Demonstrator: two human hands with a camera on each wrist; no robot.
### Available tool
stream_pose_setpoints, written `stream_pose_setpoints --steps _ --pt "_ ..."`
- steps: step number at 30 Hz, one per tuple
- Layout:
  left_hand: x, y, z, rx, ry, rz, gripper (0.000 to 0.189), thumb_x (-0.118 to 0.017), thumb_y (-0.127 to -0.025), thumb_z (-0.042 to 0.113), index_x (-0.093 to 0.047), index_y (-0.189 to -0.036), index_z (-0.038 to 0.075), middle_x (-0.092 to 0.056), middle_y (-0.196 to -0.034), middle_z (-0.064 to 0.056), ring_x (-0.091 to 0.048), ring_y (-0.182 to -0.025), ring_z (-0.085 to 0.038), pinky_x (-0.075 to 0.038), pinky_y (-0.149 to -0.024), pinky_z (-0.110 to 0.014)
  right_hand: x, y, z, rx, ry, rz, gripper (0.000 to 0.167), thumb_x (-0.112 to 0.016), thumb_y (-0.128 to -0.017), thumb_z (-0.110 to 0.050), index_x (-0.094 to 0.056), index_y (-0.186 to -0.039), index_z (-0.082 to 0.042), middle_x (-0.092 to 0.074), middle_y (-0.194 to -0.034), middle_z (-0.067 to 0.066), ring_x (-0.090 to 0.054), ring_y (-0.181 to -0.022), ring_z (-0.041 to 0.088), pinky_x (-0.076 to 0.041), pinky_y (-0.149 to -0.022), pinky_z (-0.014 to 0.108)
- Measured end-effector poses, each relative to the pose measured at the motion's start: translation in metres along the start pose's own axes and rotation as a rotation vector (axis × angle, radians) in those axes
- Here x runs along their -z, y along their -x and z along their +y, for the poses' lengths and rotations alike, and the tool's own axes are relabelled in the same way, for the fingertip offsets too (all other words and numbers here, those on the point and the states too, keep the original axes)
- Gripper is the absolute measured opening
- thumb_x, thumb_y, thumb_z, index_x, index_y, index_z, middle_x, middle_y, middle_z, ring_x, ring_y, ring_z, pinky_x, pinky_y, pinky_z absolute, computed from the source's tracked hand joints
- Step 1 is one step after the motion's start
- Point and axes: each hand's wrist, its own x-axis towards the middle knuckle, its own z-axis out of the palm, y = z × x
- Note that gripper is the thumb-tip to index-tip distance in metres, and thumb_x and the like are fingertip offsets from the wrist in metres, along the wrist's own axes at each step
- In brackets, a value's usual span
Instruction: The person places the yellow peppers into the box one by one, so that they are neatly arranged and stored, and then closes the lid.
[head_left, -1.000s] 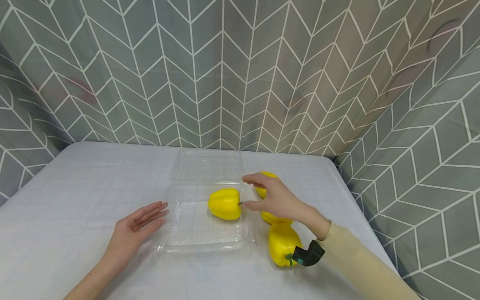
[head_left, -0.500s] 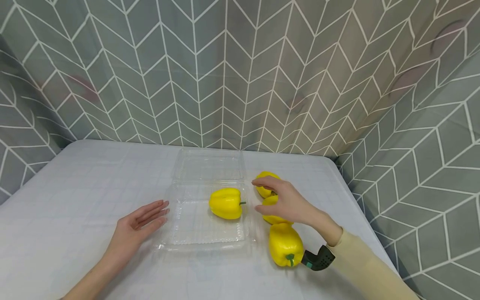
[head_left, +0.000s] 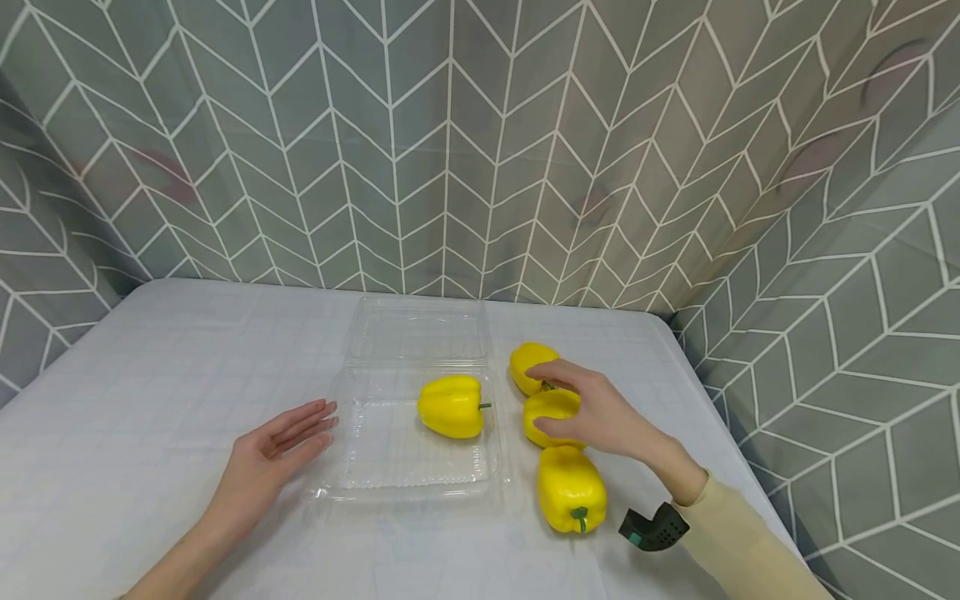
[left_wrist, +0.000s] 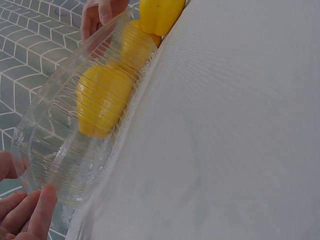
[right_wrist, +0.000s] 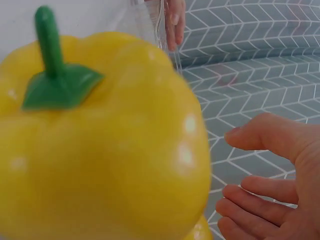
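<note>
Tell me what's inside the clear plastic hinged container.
One glossy yellow bell pepper lies on its side in the clear plastic hinged container, toward the right. What lies directly beneath it is covered.

Below the fingers [head_left: 303, 414] we see a pale table [head_left: 150, 367] with rounded far corners, and beyond them and to either side, creased grey fabric [head_left: 420, 150] patterned with white chevron lines.

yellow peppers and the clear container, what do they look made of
Yellow peppers: glossy, smooth, evenly coloured skin with bright highlights; perhaps plastic or foam imitations, but real ones can't be ruled out.

Clear container: likely thin, shiny plastic, being see-through with moulded ridges.
</note>
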Motion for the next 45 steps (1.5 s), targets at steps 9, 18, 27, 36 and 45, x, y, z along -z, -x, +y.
stream_pose_setpoints --steps 9,18,27,36,45 --pt "0.0 0.0 0.0 0.008 0.001 -0.003 0.054 -0.068 -0.097 0.019 -0.049 -0.145 0.001 -0.063 -0.138 -0.001 -0.063 -0.118 -0.001 -0.052 -0.091 -0.013 0.002 0.009 0.014 0.011 -0.021 0.03 0.059 -0.081 -0.083 -0.016 -0.057 -0.136 -0.003 -0.059 -0.137 0.012 -0.054 -0.128 0.036 -0.042 -0.109 0.057" --pt "0.0 0.0 0.001 0.018 -0.001 0.004 0.054 -0.068 -0.096 0.019 -0.05 -0.144 0.002 -0.064 -0.137 -0.001 -0.064 -0.117 -0.002 -0.052 -0.09 -0.012 0.006 0.016 0.026 0.012 -0.024 0.064 0.058 -0.081 -0.083 -0.014 -0.058 -0.135 -0.003 -0.059 -0.138 0.011 -0.054 -0.128 0.035 -0.042 -0.109 0.057" --pt "0.0 0.0 0.0 0.019 0.007 0.0 0.054 -0.068 -0.097 0.019 -0.049 -0.145 0.003 -0.064 -0.138 0.0 -0.063 -0.117 -0.001 -0.051 -0.091 -0.012 0.006 0.019 0.034 0.004 -0.025 0.075 0.058 -0.082 -0.083 -0.015 -0.058 -0.135 -0.004 -0.059 -0.137 0.011 -0.054 -0.129 0.035 -0.042 -0.11 0.057" --pt "0.0 0.0 0.0 0.021 0.008 -0.002 0.054 -0.068 -0.097 0.019 -0.049 -0.145 0.003 -0.063 -0.138 -0.001 -0.063 -0.118 -0.001 -0.051 -0.091 -0.012 0.008 0.022 0.041 -0.017 -0.008 0.07 0.057 -0.081 -0.084 -0.017 -0.058 -0.134 -0.004 -0.059 -0.138 0.012 -0.052 -0.131 0.037 -0.041 -0.11 0.058" --pt "0.0 0.0 0.0 0.028 0.007 -0.001 0.054 -0.068 -0.097 0.02 -0.05 -0.145 0.004 -0.063 -0.138 0.0 -0.062 -0.118 0.0 -0.051 -0.091 -0.011 0.011 0.024 0.047 -0.039 -0.041 0.058 0.059 -0.081 -0.083 -0.014 -0.057 -0.136 -0.004 -0.058 -0.139 0.01 -0.051 -0.133 0.037 -0.04 -0.111 0.059"
